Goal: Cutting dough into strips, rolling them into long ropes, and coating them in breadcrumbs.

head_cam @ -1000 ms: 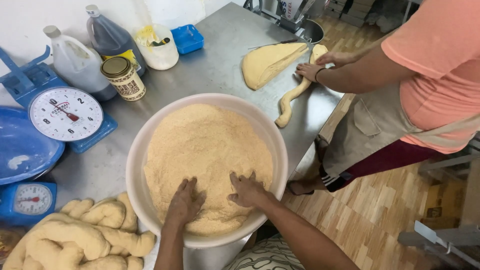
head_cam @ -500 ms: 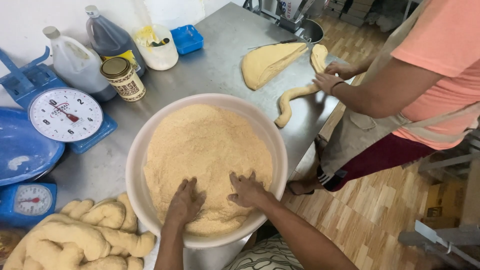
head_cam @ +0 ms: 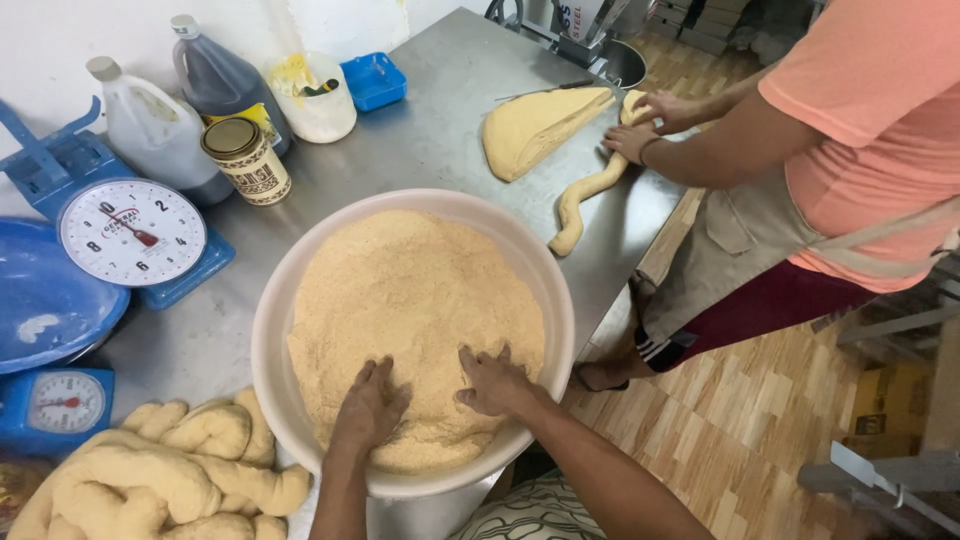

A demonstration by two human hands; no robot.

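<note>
A wide cream basin (head_cam: 270,310) full of tan crumbs (head_cam: 410,300) stands on the steel table (head_cam: 440,130). My left hand (head_cam: 368,405) and my right hand (head_cam: 492,380) lie flat on the crumbs at the near side, fingers spread, holding nothing. Across the table a person in an orange shirt (head_cam: 860,130) has both hands (head_cam: 650,125) on a rope of dough (head_cam: 585,200), beside a flat slab of dough (head_cam: 535,125).
Twisted dough ropes (head_cam: 150,475) pile up at the near left. Two blue dial scales (head_cam: 135,235) (head_cam: 55,410), a blue pan (head_cam: 40,305), two jugs (head_cam: 150,130), a tin (head_cam: 245,160), a white tub (head_cam: 315,100) and a blue box (head_cam: 373,80) line the wall side.
My hands have stayed on the crumbs in the same spot. The other person's hands have shifted along the dough rope, which now lies more stretched and curved.
</note>
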